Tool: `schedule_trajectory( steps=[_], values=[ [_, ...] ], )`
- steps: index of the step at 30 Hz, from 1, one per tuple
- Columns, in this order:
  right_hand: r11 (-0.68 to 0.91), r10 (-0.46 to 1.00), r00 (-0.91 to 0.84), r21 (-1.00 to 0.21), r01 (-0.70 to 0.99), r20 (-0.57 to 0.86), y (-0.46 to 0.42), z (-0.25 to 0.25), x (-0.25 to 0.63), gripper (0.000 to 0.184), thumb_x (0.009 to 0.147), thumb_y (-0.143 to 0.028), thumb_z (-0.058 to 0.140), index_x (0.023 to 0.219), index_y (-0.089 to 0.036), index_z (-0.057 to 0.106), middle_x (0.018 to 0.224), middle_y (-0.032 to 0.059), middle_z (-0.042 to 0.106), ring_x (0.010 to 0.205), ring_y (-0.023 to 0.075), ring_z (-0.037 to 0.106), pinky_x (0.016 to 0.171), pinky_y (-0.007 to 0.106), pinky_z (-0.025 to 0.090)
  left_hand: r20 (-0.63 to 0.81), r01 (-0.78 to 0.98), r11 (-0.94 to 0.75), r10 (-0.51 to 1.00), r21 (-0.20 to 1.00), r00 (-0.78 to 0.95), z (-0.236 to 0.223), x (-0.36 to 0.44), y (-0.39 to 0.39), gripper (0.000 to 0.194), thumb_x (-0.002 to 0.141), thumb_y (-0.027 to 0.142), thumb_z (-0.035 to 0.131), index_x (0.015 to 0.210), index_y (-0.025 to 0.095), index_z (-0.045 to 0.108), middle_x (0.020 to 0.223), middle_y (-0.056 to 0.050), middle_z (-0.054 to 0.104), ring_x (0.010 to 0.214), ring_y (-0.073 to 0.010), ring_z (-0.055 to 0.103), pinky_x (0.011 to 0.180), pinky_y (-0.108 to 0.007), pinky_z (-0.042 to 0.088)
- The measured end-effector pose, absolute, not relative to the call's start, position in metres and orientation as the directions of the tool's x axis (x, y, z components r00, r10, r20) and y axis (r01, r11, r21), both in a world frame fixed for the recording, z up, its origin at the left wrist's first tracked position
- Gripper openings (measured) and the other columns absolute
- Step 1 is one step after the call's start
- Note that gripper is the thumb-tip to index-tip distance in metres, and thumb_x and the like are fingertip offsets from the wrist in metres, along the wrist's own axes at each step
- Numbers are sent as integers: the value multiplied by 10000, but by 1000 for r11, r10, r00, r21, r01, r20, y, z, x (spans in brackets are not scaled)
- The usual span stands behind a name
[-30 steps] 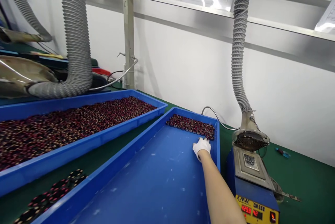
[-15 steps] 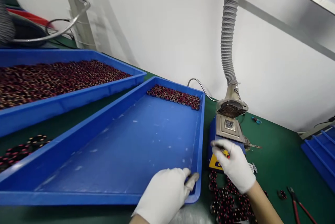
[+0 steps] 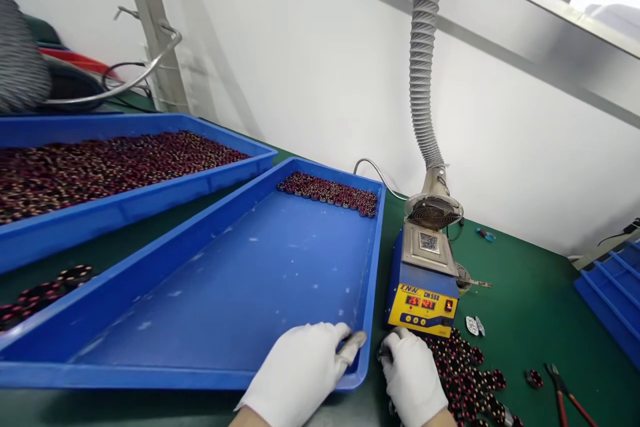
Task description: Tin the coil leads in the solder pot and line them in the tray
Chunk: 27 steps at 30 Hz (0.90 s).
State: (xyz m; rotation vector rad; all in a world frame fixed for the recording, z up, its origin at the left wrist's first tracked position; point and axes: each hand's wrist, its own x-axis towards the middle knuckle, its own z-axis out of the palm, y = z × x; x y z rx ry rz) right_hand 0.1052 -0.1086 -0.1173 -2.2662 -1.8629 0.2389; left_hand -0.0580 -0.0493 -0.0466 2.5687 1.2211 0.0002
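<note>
My left hand, in a white glove, reaches into the front right corner of a long blue tray. Its thumb and fingers are pressed together, and whatever lies between them is hidden. My right hand, also gloved, is just outside that tray, below the solder pot. Its greyish fingertips are pinched down at the left edge of a pile of small round black parts with pink dots. I cannot make out what the pinch holds. Rows of similar small parts stand at the tray's far end.
A ribbed exhaust hose ends in a round hood above the pot. Another blue tray, full of parts, stands left, with loose black parts before it. Red-handled pliers and a blue rack are right.
My right hand has come down from in front of the solder pot to the pile's left edge, uncovering the pot's yellow panel. My left hand stays in the tray corner. The view has shifted slightly.
</note>
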Motion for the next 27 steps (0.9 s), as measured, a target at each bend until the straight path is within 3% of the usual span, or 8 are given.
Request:
schedule_trajectory(
  steps=[2, 4, 6, 8, 11, 15, 20, 27],
  values=[
    [-174, 971, 236, -546, 820, 44, -105, -113, 116, 129, 699, -104, 504, 686, -204, 584, 778, 58, 641, 746, 222, 598, 696, 332, 440, -106, 768, -570, 779, 293, 618, -48, -58, -48, 441, 864, 336, 238, 947, 230, 658, 864, -104, 710, 779, -272, 650, 686, -369, 453],
    [-120, 943, 323, -829, 546, 77, -101, -100, 127, 84, 650, -167, 582, 614, -208, 519, 663, 18, 619, 663, 188, 589, 646, 298, 450, -80, 771, -549, 796, 324, 600, -44, -56, -45, 418, 854, 360, 272, 894, 229, 667, 834, -94, 716, 763, -270, 656, 680, -366, 461],
    [-20, 903, 423, -973, 229, 81, -96, -77, 133, 199, 568, -237, 674, 603, -217, 479, 591, -10, 599, 575, 167, 577, 561, 273, 453, -37, 761, -545, 804, 352, 593, -32, -53, -44, 410, 858, 378, 277, 871, 239, 663, 833, -73, 719, 769, -269, 656, 690, -378, 469],
    [95, 872, 482, -995, 14, 90, -92, -47, 136, 299, 483, -263, 747, 671, -222, 519, 597, -8, 627, 549, 168, 587, 518, 270, 460, 66, 718, -549, 811, 428, 581, -16, -46, -44, 356, 854, 392, 316, 921, 258, 639, 867, -43, 714, 800, -246, 648, 728, -375, 472],
    [237, 869, 463, -969, -75, 177, -87, -8, 133, 366, 469, -295, 795, 775, -208, 615, 692, 42, 685, 653, 193, 631, 625, 300, 501, 359, 536, -635, 766, 556, 534, 4, -30, -49, 325, 767, 348, 512, 1084, 284, 545, 1021, -18, 665, 890, -206, 612, 788, -337, 471],
    [377, 874, 377, -917, -128, 307, -85, 18, 127, 268, 557, -331, 775, 780, -220, 675, 777, 54, 695, 724, 198, 634, 696, 307, 501, 713, 339, -805, 591, 487, 377, 12, -8, -49, 477, 675, 236, 613, 1128, 292, 472, 1156, -32, 580, 1010, -211, 553, 859, -343, 460],
    [420, 905, 175, -875, -240, 387, -90, 25, 129, 264, 581, -369, 757, 802, -242, 687, 870, 73, 676, 808, 247, 623, 742, 359, 494, 830, 252, -886, 456, 390, 320, 16, -4, -41, 361, 692, 103, 499, 996, 298, 519, 1092, -19, 596, 1005, -184, 548, 850, -319, 458],
    [355, 915, 292, -901, -249, 280, -83, 15, 125, 400, 528, -289, 802, 883, -199, 642, 812, 64, 675, 773, 219, 621, 717, 326, 498, 915, 333, -922, 296, 198, 275, 13, -5, -31, 296, 699, 106, 514, 956, 252, 493, 1047, -48, 606, 963, -179, 562, 786, -314, 494]
  ],
)
